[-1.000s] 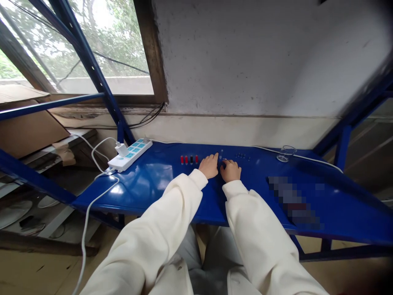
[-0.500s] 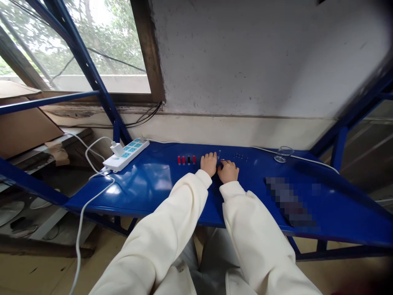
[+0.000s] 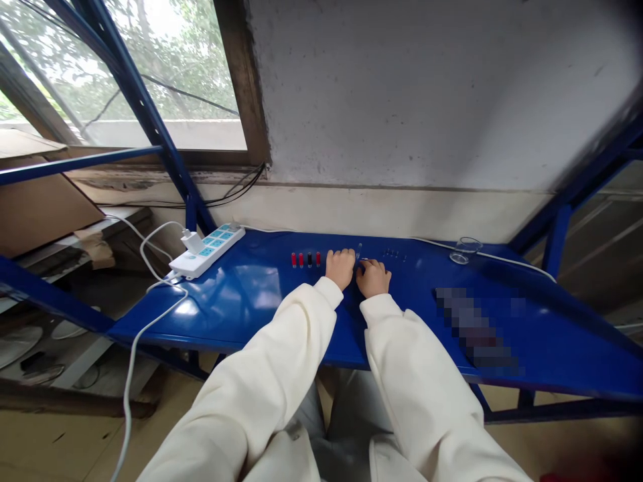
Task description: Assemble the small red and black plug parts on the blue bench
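Note:
On the blue table [image 3: 251,321] my left hand [image 3: 340,266] is closed, its fingers curled beside a small clear upright piece [image 3: 358,251]. I cannot make out whether the fingertips touch it. Close to its right, my right hand [image 3: 373,277] is also closed, thumb and fingers bent together toward the left hand. A tiny pale bit shows at its fingertips, too small to name. Left of my hands stands a row of several small cylinders with pale lower ends: red ones [image 3: 301,260] and a black one [image 3: 310,260]. Several tiny clear pieces [image 3: 394,254] lie to the right.
A white power strip [image 3: 208,254] with a plugged-in adapter and cable lies at the left end. A clear glass [image 3: 465,252] stands at the back right, near a white cable [image 3: 512,263] along the wall. A blurred dark flat object [image 3: 475,328] lies at right.
My left hand has shifted very slightly to the left. My right hand and the row of cylinders stay about where they were.

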Demonstrator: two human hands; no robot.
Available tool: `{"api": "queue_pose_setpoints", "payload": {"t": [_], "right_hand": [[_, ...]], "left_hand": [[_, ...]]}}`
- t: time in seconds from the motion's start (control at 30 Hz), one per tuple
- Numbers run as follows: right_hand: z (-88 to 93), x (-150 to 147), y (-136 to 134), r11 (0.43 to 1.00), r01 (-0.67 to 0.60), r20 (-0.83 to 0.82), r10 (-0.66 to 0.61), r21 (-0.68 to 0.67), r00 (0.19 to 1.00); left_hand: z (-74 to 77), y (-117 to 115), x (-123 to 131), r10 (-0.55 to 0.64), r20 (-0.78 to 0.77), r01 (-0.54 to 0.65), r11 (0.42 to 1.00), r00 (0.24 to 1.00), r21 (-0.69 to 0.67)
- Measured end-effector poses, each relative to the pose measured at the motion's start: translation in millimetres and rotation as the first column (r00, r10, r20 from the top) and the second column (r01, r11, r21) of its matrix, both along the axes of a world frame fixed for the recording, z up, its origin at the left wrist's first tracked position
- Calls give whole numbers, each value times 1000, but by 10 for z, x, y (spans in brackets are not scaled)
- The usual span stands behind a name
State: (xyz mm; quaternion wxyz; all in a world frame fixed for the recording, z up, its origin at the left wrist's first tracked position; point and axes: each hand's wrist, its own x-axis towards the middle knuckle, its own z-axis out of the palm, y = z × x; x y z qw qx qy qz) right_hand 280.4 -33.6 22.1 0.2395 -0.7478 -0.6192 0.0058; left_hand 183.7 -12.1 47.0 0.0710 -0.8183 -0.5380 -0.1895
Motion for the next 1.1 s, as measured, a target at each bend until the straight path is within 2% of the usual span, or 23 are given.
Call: {"api": "queue_pose_setpoints", "payload": {"t": [0.13,0.27,0.4,0.5,0.6,0.93,1.1], "right_hand": [[-49,-27,34,999,-31,8,31,-10,999],[-107,-55,92,997,-56,35,58,-48,998],[-136,-80,145,997,-64,43,66,-51,997],[-148,-100,177,997,-73,51,74,-38,996],[-157,-116,211,998,-57,65,59,-38,996],[-164,-117,300,997,-55,10,56,-53,998],[-76,-106,230,993,-45,-63,52,105,997]], "left_hand": [[25,-202,-163,-18,111,17,1000,994,9],[-68,-325,-325,-27,312,25,1000,950,12],[-216,-331,-407,-62,561,60,998,826,23],[-262,-322,-428,-45,699,42,999,713,21],[-252,-332,-436,-45,741,27,999,670,36],[-220,-354,-447,-45,775,12,999,631,48],[-230,-334,-452,-20,821,-9,999,571,31]]}}
